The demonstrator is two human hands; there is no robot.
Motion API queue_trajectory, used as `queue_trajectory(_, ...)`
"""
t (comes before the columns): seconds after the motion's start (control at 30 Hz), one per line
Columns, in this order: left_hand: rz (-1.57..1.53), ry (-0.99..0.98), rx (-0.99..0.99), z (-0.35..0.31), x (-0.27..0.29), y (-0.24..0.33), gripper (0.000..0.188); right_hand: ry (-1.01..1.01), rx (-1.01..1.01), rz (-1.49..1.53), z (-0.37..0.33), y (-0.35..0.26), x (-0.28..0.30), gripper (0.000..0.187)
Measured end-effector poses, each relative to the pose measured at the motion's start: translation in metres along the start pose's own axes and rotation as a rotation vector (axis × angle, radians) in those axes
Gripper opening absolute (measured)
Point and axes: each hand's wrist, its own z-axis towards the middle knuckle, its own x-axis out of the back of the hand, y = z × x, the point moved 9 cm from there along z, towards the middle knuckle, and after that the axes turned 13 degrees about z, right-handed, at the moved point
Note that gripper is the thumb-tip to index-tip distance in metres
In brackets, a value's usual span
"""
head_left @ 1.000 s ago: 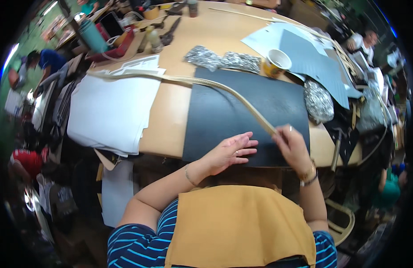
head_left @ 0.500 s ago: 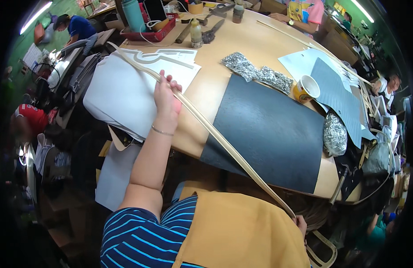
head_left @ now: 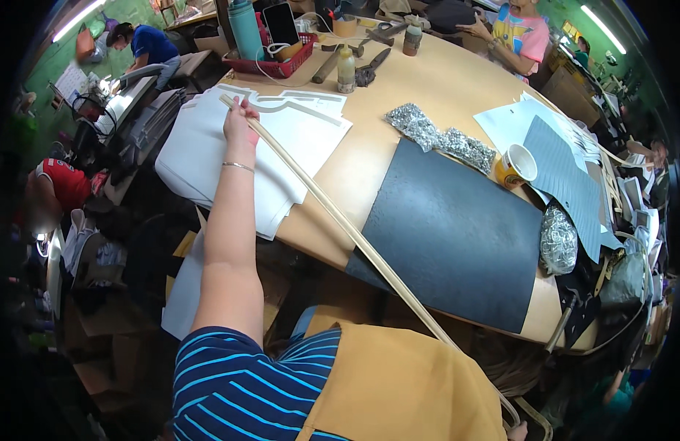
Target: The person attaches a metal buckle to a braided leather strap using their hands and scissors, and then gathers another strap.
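A long, narrow cream strip [head_left: 332, 209], perhaps leather or trim, stretches diagonally from the paper stack across the table edge to my right side. My left hand [head_left: 242, 125] is closed round it near its far end, above the white sheets [head_left: 200, 151], arm extended. At the lower right edge, my right hand [head_left: 517, 431] shows only in part, closed at the strip's curving near end. Beneath the strip's middle lies a dark cutting mat [head_left: 457, 235]. A tan apron [head_left: 398, 389] covers my front.
A red basket [head_left: 299, 62] with a bottle and phone, a small glue bottle [head_left: 346, 70] and tools stand at the back. To the right are a yellow cup [head_left: 516, 166], silvery wrapped bundles [head_left: 559, 239], a grey-blue sheet [head_left: 564, 173] and a hammer [head_left: 562, 320]. Several people work around.
My left hand has moved left and slightly away, with the strip pulled straighter. My right hand has dropped lower, toward the bottom edge. The view has shifted a little.
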Motion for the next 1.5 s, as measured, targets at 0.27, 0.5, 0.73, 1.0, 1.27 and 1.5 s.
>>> queue_trajectory(0.27, 0.018, -0.442, 0.062, -0.051, -0.059, -0.013, 0.029, 0.067, 0.132, -0.088, 0.041, -0.012, 0.022, 0.016)
queue_trajectory(0.5, -0.002, -0.590, 0.182, -0.164, -0.108, -0.002, 0.039, -0.321, 0.440, -0.141, 0.028, -0.275, 0.004, 0.015)
queue_trajectory(0.73, 0.815, -0.715, 0.131, -0.261, -0.119, -0.035, 0.036, -0.521, 0.694, -0.026, -0.047, -0.440, 0.020, 0.020)
queue_trajectory(1.0, 0.265, -0.851, 0.652, -0.335, -0.115, -0.097, 0.045, -0.568, 0.929, 0.078, -0.092, -0.512, 0.025, 0.020)
queue_trajectory(1.27, 0.108, -0.872, 0.921, -0.386, -0.119, -0.129, 0.047, -0.633, 1.038, 0.166, -0.122, -0.568, 0.047, 0.022)
queue_trajectory(1.5, 0.041, -0.922, 0.989, -0.403, -0.120, -0.136, 0.050, -0.606, 1.249, 0.257, -0.137, -0.615, 0.064, 0.021)
